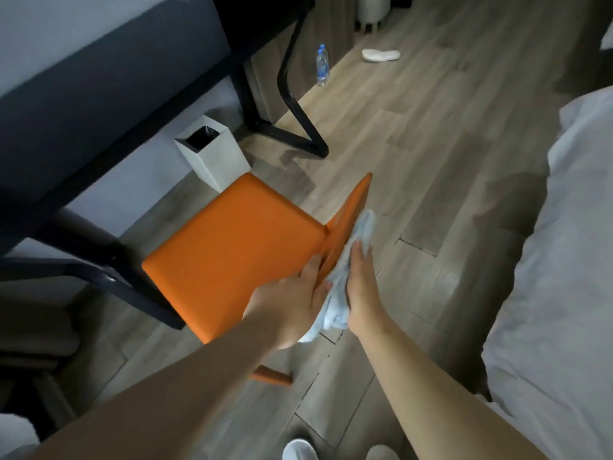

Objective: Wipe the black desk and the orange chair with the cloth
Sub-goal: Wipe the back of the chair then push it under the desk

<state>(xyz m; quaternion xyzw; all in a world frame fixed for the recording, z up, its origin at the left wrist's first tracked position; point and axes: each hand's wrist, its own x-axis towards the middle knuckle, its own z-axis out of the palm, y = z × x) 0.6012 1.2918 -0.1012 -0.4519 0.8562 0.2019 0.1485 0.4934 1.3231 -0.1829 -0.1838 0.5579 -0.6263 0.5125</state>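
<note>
Your pale blue cloth [348, 260] lies against the outer face of the orange chair's [238, 240] backrest, bunched along its top edge and hanging down below your wrists. Your right hand [361, 287] presses it flat there, fingers straight and together, pointing along the backrest. Your left hand [295, 303] grips the near end of the backrest from the seat side, fingers on the inner face and thumb curled over towards the cloth; whether the thumb also pinches the cloth you cannot tell from here. The chair stands on the wood-look floor [431, 144], its seat turned towards the black desk [83, 104], which fills the upper left and stands on an angled black leg [298, 104]. A white waste bin [215, 154] with a dark liner sits under the desk, just beyond the seat. Farther off, a water bottle [322, 65] stands upright and a white slipper [380, 55] lies on the floor. A bed with white bedding [564, 260] runs down your right side
</note>
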